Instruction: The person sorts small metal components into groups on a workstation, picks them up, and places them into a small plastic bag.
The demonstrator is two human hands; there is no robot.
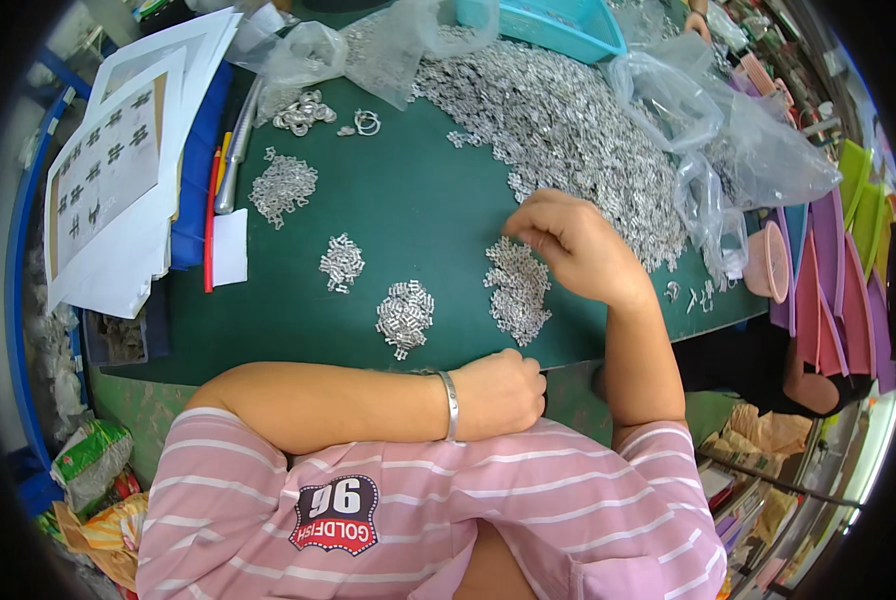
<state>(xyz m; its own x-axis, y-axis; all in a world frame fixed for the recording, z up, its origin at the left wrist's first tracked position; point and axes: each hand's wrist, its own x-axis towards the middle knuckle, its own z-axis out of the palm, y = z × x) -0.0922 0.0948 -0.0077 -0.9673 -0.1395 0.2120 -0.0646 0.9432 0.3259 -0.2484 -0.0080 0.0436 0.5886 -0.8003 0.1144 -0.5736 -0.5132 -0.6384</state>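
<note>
My right hand (573, 245) is bent over the far end of a small pile of silvery metal pieces (518, 292). Its fingers curl together, and anything between the fingertips is too small to make out. My left hand (498, 395) is closed in a fist by the table's near edge, a metal bangle (451, 405) around the wrist. Its palm and whatever it may hold are hidden. Left of the right hand's pile lie a second small pile (405, 318), a third (342, 263) and a looser, larger one (284, 188).
A wide heap of metal pieces (578, 130) covers the green table's (408, 190) far right, beside plastic bags (758, 150) and a turquoise tray (558, 28). Printed sheets (118, 150) and pens stand left. A pink cup (766, 262) and another person's hand (698, 25) are at right.
</note>
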